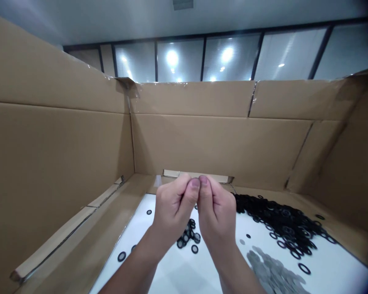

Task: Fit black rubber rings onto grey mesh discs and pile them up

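The left hand [171, 208] and the right hand [216, 212] were up in the middle of the view, side by side, with their thumbs almost touching. Each hand was curled nearly shut, with the thumb pressed against the bent fingers. If they had hold of something small, it was hidden, so I cannot tell.

A big cardboard box [221, 143] went around them, with its back wall at twelve o'clock and its side walls at nine and three. Past the top of the box, at twelve o'clock, was a long glass wall [233, 57] with bright lights shining in it. A white sheet [171, 277] lay on the box floor below the hands, at six o'clock.

The black rubber rings [279, 218] were in a big heap at about three o'clock from the hands, on the white sheet and the cardboard. Gray metal washers [272, 271] lay in a pile at about four o'clock, just below the black heap. A small clump of black rings [187, 234] sat right under the hands at six o'clock. One lone black ring [122, 256] lay apart at about seven o'clock, and another [304, 268] lay at about four o'clock.
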The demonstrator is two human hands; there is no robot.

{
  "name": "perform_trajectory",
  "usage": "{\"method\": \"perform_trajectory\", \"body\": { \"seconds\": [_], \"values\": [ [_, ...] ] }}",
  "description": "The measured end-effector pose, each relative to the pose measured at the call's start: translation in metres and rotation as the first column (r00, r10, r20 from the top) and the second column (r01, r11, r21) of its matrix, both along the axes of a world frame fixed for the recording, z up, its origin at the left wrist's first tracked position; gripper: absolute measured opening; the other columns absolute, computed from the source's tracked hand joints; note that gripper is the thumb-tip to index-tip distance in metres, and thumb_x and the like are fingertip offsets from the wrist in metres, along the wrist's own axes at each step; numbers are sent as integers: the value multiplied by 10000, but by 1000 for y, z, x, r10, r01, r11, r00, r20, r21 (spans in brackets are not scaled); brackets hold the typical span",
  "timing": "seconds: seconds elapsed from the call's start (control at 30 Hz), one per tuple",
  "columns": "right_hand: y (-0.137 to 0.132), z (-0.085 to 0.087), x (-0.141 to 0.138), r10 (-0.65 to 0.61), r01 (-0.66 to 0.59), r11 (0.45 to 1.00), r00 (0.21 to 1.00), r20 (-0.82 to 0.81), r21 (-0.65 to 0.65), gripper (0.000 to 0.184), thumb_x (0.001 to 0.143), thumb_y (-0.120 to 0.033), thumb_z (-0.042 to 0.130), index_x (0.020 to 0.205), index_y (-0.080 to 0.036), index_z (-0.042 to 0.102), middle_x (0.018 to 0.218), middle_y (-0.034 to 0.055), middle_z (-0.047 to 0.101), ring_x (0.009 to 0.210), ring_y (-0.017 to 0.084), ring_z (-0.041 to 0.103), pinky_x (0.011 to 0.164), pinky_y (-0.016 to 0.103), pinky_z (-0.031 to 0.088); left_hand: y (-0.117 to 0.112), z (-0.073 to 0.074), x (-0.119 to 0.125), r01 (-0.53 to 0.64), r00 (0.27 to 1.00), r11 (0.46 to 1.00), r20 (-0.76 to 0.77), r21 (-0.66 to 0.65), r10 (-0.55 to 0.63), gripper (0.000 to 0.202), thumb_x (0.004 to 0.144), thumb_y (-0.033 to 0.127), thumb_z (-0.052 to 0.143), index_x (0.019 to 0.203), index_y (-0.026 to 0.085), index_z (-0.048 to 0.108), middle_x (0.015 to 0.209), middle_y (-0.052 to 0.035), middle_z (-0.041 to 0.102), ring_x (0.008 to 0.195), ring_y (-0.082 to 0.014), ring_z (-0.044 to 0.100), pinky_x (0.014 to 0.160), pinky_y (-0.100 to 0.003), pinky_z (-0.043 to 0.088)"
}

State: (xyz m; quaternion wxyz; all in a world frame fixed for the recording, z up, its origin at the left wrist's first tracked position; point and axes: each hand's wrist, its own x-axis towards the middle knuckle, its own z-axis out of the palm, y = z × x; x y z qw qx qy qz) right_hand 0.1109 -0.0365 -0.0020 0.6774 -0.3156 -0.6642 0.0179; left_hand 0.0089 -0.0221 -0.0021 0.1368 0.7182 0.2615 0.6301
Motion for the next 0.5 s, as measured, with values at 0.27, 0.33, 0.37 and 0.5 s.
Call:
{"method": "perform_trajectory", "body": {
  "seconds": [0.27, 0.33, 0.37, 0.5],
  "values": [
    [6, 2, 16, 104, -110, 968, 994, -38, -227, 434, 1046, -365, 436, 644, -202, 428, 536, -55, 396, 486, 98, 381, 472, 242, 288, 13, 8, -23, 269, 958, 951, -58, -149, -280, 248, 918, 308, 681, 1152, 239, 634, 982, -24, 676, 788, -135, 642, 651, -209, 535],
    [7, 2, 22, 147, -147, 952, 989, -21, -270, 447, 1051, -403, 429, 655, -198, 465, 538, -51, 407, 495, 103, 389, 486, 248, 297, 13, 9, -27, 306, 946, 934, -50, -186, -320, 310, 880, 277, 732, 1180, 237, 665, 990, -31, 710, 803, -145, 678, 673, -213, 570],
    [8, 3, 25, 176, -171, 942, 984, -8, -290, 454, 1053, -417, 423, 659, -197, 477, 542, -48, 421, 501, 104, 397, 496, 249, 309, 14, 9, -28, 314, 944, 928, -38, -200, -328, 293, 874, 272, 739, 1159, 229, 685, 966, -30, 725, 788, -146, 693, 681, -216, 583],
    [11, 6, 34, 227, -194, 906, 973, 43, -377, 438, 1042, -459, 448, 696, -196, 509, 569, -38, 493, 553, 116, 470, 549, 250, 366, 16, 9, -34, 231, 966, 955, -69, -187, -247, 223, 834, 269, 783, 1048, 211, 752, 876, -14, 753, 762, -144, 715, 725, -213, 593]
  ]
}}
